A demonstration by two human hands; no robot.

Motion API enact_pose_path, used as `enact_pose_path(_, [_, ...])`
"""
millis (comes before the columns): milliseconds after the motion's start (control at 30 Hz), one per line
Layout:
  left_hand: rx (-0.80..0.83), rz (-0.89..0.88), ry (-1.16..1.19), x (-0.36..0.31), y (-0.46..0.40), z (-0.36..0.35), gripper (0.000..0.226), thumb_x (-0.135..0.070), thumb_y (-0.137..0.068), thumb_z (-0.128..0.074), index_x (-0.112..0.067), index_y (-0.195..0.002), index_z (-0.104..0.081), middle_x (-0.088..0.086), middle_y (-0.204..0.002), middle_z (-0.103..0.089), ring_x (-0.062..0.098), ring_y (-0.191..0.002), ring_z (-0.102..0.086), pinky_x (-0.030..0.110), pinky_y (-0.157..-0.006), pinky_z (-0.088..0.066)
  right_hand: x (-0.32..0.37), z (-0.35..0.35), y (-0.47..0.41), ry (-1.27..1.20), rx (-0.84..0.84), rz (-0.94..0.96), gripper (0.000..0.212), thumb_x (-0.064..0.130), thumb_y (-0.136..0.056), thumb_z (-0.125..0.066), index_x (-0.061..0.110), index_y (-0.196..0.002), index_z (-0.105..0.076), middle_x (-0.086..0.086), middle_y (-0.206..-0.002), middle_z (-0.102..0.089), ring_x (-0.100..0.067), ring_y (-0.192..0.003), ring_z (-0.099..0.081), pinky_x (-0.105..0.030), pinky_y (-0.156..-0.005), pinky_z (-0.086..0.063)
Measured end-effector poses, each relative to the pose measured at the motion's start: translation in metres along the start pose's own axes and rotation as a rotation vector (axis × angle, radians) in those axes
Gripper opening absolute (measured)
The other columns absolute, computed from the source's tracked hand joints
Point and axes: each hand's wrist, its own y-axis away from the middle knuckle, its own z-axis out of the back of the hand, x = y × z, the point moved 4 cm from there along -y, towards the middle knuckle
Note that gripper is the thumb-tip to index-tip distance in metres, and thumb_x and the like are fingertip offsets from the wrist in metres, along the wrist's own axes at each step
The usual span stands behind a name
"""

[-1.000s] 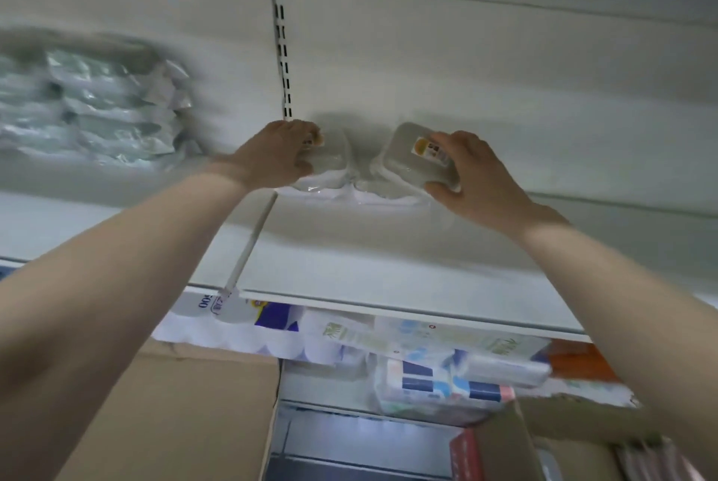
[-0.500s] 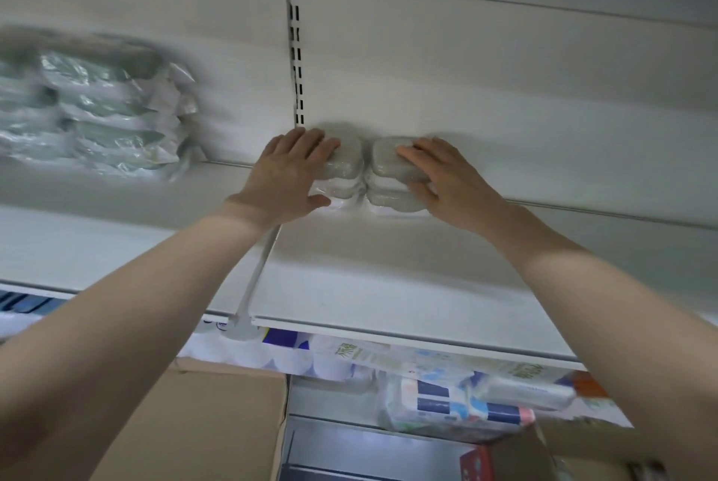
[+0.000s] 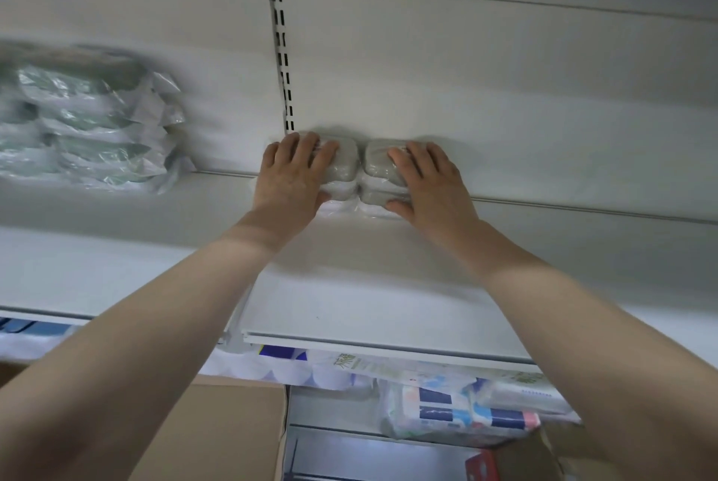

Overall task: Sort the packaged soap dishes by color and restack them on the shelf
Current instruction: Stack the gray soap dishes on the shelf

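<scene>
Two short stacks of grey packaged soap dishes point(image 3: 349, 165) sit side by side at the back of the white shelf point(image 3: 349, 286). Left hand point(image 3: 289, 179) and right hand point(image 3: 431, 185) lie flat-fingered on top, thumbs against the fronts, pressing, not clenched.

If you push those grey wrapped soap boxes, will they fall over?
Probably not: the grey plastic-wrapped soap dishes sit just two high, flat on the white metal shelf. The shiny wrap may slide easily. They look light, since flat fingers steady them.
</scene>
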Motion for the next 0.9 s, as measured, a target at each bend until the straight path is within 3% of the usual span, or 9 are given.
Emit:
enact_pose_path(167, [0.045, -0.028, -0.041, -0.004, 0.002, 0.011, 0.083, -0.034, -0.072, -0.079, -0.016, -0.142, -0.038, 0.013, -0.143, -0.039, 0.040, -0.136, -0.030, 0.052, -0.114, -0.021, -0.001, 0.011, 0.003, 0.078, -0.001, 0.006, 0.082, 0.051, -0.073, -0.076, 0.019, -0.142, -0.045, -0.012, -0.140, -0.047, -0.042, -0.129, -0.043, -0.052, -0.099, -0.040])
enact_pose_path(333, [-0.022, -0.077, -0.015, -0.022, 0.014, 0.028, 0.078, -0.024, -0.067, -0.082, -0.009, -0.133, -0.046, 0.018, -0.136, -0.046, 0.043, -0.131, -0.037, 0.053, -0.112, -0.027, -0.011, 0.033, 0.026, 0.084, -0.065, 0.080, 0.079, 0.043, -0.078, -0.073, 0.018, -0.144, -0.039, -0.016, -0.141, -0.048, -0.042, -0.128, -0.046, -0.051, -0.101, -0.039])
enact_pose_path(467, [-0.018, -0.032, 0.038, -0.052, 0.031, 0.047, 0.070, -0.022, -0.070, -0.082, -0.008, -0.132, -0.051, 0.019, -0.137, -0.048, 0.043, -0.132, -0.039, 0.054, -0.112, -0.029, -0.028, 0.055, 0.059, 0.097, -0.048, 0.099, 0.070, 0.042, -0.090, -0.063, 0.013, -0.149, -0.037, -0.017, -0.149, -0.040, -0.041, -0.136, -0.037, -0.049, -0.109, -0.031])
enact_pose_path(567, [-0.060, -0.062, 0.040, -0.090, 0.050, 0.065, 0.064, -0.023, -0.072, -0.079, -0.008, -0.129, -0.055, 0.019, -0.135, -0.050, 0.043, -0.131, -0.042, 0.053, -0.110, -0.032, -0.046, 0.070, 0.095, 0.082, 0.029, 0.085, 0.069, 0.043, -0.094, -0.057, 0.015, -0.152, -0.031, -0.014, -0.154, -0.033, -0.038, -0.141, -0.030, -0.047, -0.113, -0.024])
enact_pose_path(700, [-0.084, -0.070, 0.054, -0.158, 0.073, 0.090, 0.057, -0.026, -0.075, -0.077, -0.008, -0.125, -0.056, 0.019, -0.133, -0.051, 0.042, -0.126, -0.044, 0.052, -0.103, -0.040, -0.074, 0.093, 0.159, 0.111, -0.003, 0.145, 0.068, 0.040, -0.084, -0.068, 0.010, -0.142, -0.047, -0.019, -0.138, -0.051, -0.040, -0.126, -0.048, -0.048, -0.103, -0.039])
enact_pose_path(900, [-0.101, -0.073, 0.194, -0.287, 0.126, 0.110, 0.044, -0.026, -0.086, -0.062, -0.009, -0.125, -0.056, 0.017, -0.131, -0.053, 0.038, -0.121, -0.048, 0.047, -0.098, -0.044, -0.134, 0.120, 0.277, 0.083, -0.029, 0.134, 0.062, 0.044, -0.088, -0.052, 0.011, -0.141, -0.046, -0.020, -0.137, -0.051, -0.040, -0.125, -0.048, -0.049, -0.099, -0.040])
